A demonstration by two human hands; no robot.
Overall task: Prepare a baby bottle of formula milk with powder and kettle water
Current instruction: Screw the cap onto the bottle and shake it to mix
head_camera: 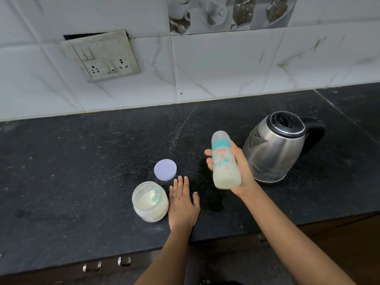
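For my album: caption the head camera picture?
Right hand holds the milky baby bottle beside the kettle.

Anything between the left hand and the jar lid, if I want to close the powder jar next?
Nothing visible: the left hand lies flat on the counter, lid just beyond its fingertips, open powder jar beside it.

The baby bottle (224, 161) is pale and cloudy with teal and pink print, holding creamy white liquid. The jar (150, 202) is clear, with off-white powder and a mint-green scoop (155, 197). Its lid (165, 169) is pale lilac. The kettle (275, 147) is silver with black trim. The counter (82, 161) is speckled black; the wall tiles (226, 64) are veined white.
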